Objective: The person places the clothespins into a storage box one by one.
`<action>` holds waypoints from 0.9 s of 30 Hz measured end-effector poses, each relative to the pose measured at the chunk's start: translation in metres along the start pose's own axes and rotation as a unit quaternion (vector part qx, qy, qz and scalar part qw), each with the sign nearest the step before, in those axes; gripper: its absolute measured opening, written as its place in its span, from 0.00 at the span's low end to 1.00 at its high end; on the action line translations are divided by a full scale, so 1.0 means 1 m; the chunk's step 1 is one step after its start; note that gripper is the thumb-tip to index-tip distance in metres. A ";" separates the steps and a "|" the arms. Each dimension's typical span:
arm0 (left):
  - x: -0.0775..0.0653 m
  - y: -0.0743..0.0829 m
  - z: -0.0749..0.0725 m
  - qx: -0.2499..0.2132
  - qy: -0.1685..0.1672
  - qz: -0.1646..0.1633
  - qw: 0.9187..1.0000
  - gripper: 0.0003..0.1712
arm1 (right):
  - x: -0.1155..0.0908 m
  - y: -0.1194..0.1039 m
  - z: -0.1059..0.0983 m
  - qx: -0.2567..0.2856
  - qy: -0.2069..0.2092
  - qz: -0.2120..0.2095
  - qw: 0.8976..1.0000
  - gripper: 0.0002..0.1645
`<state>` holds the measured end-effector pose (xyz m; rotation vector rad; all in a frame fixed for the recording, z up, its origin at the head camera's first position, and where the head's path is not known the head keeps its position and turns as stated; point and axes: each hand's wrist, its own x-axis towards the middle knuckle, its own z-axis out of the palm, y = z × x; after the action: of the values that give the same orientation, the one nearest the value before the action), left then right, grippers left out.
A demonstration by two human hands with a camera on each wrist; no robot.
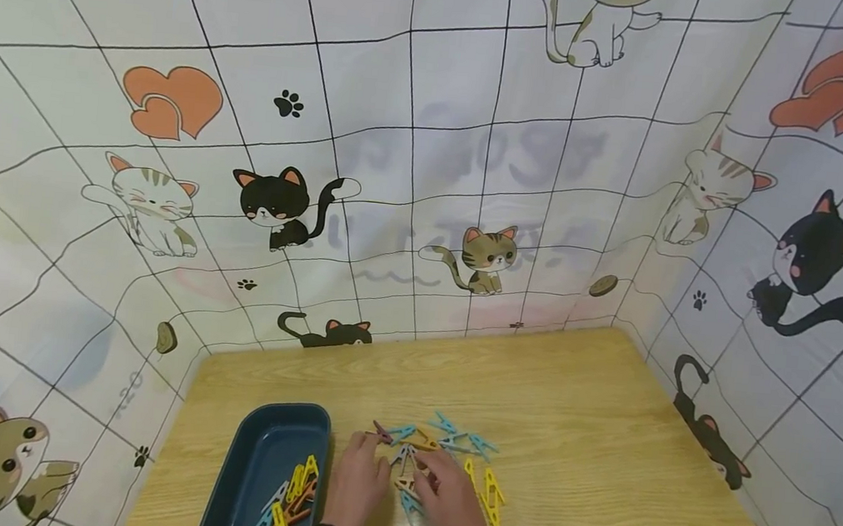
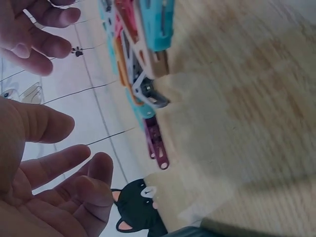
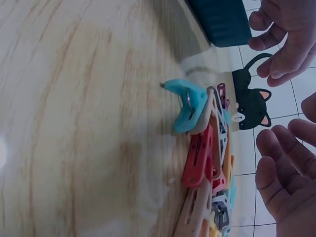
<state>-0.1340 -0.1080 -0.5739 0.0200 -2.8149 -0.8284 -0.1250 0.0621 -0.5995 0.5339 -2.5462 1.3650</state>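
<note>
Several plastic clothespins lie in a loose pile on the table between and beyond my two hands. Just left of the pile is my left hand [image 1: 357, 485], its fingers loosely bent and holding nothing. Over the pile's near right side, my right hand [image 1: 452, 500] hovers with relaxed fingers, nothing between them in the right wrist view. Closest to me is a light blue clothespin [image 3: 190, 106], with a red clothespin [image 3: 197, 158] beside it. A purple clothespin [image 2: 157, 148] marks the pile's far left end. Yellow clothespins [image 1: 493, 499] lie right of my right hand.
A dark blue tray [image 1: 240, 448] stands left of my left hand, with several yellow, orange, blue and purple clothespins [image 1: 280, 522] in its near part. Cloth walls [image 1: 431, 155] printed with cats enclose the wooden table [image 1: 601, 446] at the back and sides.
</note>
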 end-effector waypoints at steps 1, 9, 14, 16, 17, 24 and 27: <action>0.000 0.000 0.002 0.002 0.000 0.001 1.000 0.14 | 0.000 0.000 -0.001 0.001 -0.005 0.008 1.000 0.15; 0.004 -0.007 0.018 0.031 0.025 0.007 0.999 0.13 | 0.001 0.002 -0.001 0.002 -0.024 0.031 0.999 0.14; 0.008 -0.009 0.028 0.053 0.028 -0.016 0.998 0.13 | 0.002 0.001 0.002 -0.009 -0.020 0.022 1.000 0.12; 0.010 -0.009 0.031 0.052 0.027 -0.028 0.998 0.13 | 0.004 0.000 0.003 -0.015 -0.024 0.020 0.999 0.12; 0.011 -0.009 0.032 0.052 0.026 -0.034 0.998 0.12 | 0.004 -0.001 0.004 -0.016 -0.026 0.019 0.999 0.12; 0.019 -0.014 0.041 0.061 0.036 -0.033 0.997 0.09 | 0.013 -0.005 0.008 -0.028 -0.029 -0.001 0.999 0.08; 0.021 -0.016 0.043 0.066 0.041 -0.026 0.997 0.08 | 0.017 -0.008 0.009 -0.032 -0.031 -0.004 0.999 0.08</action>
<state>-0.1644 -0.1000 -0.6138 0.1449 -2.7973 -0.6364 -0.1372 0.0470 -0.5932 0.5837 -2.6226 1.2793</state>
